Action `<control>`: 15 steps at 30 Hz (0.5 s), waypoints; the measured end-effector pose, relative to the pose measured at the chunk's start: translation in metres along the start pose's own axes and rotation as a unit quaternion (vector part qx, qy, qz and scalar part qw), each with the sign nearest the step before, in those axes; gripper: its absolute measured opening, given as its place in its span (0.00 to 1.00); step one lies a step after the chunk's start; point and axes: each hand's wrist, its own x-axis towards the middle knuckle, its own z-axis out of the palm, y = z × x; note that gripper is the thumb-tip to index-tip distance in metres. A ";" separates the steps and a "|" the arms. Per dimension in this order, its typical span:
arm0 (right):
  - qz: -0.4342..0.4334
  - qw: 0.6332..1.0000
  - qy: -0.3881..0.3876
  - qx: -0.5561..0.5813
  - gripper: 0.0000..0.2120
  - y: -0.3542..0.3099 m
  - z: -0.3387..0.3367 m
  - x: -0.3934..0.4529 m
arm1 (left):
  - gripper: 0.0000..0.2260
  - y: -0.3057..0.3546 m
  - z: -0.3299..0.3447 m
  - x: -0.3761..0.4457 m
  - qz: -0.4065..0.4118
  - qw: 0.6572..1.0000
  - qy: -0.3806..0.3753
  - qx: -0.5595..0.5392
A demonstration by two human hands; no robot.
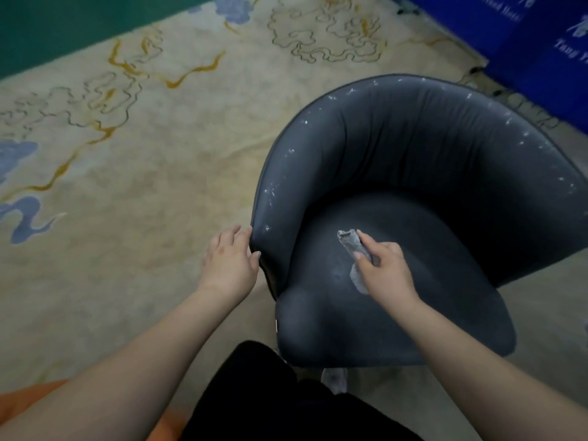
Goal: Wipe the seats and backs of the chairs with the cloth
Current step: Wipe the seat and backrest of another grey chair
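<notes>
The right hand point(383, 268) grips a rolled grey cloth point(351, 246) on the seat of the dark grey chair point(413, 173); the cloth's long axis runs near to far, tilted left. The left hand point(230, 259) holds the chair's left rim, fingers curled over it. White lettering on the blue panel point(541, 43) far right is too blurred to read.

Chair point(413, 148) right side cut off — cloth point(351, 246) partly under fingers point(366, 240).
</notes>
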 end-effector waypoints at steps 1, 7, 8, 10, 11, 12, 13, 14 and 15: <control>-0.001 1.000 0.004 0.005 0.19 -0.002 0.001 0.000 | 0.24 -0.002 -0.001 0.007 0.006 1.000 -0.002 0.001; 0.017 0.999 0.028 0.029 0.20 -0.023 0.025 0.010 | 0.24 -0.015 -0.007 0.061 0.046 0.998 -0.037 0.006; 0.022 0.998 0.041 0.032 0.20 -0.029 0.034 0.015 | 0.25 -0.017 -0.008 0.074 0.063 0.997 -0.044 0.007; 0.032 0.996 0.069 0.038 0.20 -0.040 0.054 0.024 | 0.27 -0.023 -0.011 0.102 0.094 0.993 -0.067 0.003; 0.042 0.994 0.085 0.046 0.20 -0.046 0.065 0.028 | 0.29 -0.025 -0.013 0.117 0.105 0.991 -0.083 -0.004; 0.054 0.992 0.101 0.056 0.21 -0.052 0.077 0.032 | 0.31 -0.027 -0.014 0.131 0.112 0.989 -0.099 -0.019; 0.066 0.989 0.114 0.065 0.21 -0.057 0.089 0.036 | 0.33 -0.028 -0.016 0.144 0.110 0.986 -0.120 -0.040; 0.079 0.986 0.124 0.072 0.21 -0.062 0.102 0.039 | 0.36 -0.030 -0.017 0.157 0.105 0.982 -0.146 -0.065; 0.094 0.983 0.134 0.079 0.22 -0.066 0.115 0.040 | 0.39 -0.031 -0.017 0.168 0.104 0.976 -0.173 -0.083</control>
